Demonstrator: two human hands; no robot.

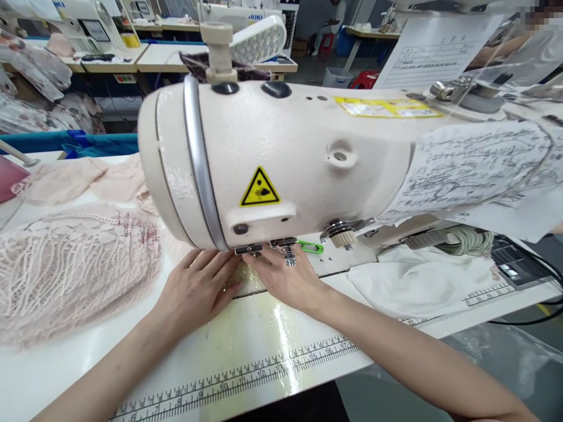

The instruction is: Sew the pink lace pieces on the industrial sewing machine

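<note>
A cream sewing machine (281,158) fills the middle of the view, its head hanging over the white table (246,346). Under the head lies a small pale, shiny piece of fabric (246,280). My left hand (197,290) rests flat on its left side, fingers pointing toward the needle area. My right hand (288,278) presses the piece from the right, fingers together beneath the presser foot (289,253). The machine head hides the needle itself.
A heap of pink lace (74,264) lies at the left, more pink fabric (88,179) behind it. White cloth (417,278) sits at the right, printed papers (479,170) hanging above. A ruler strip (246,378) runs along the table's front edge. Other sewing stations stand behind.
</note>
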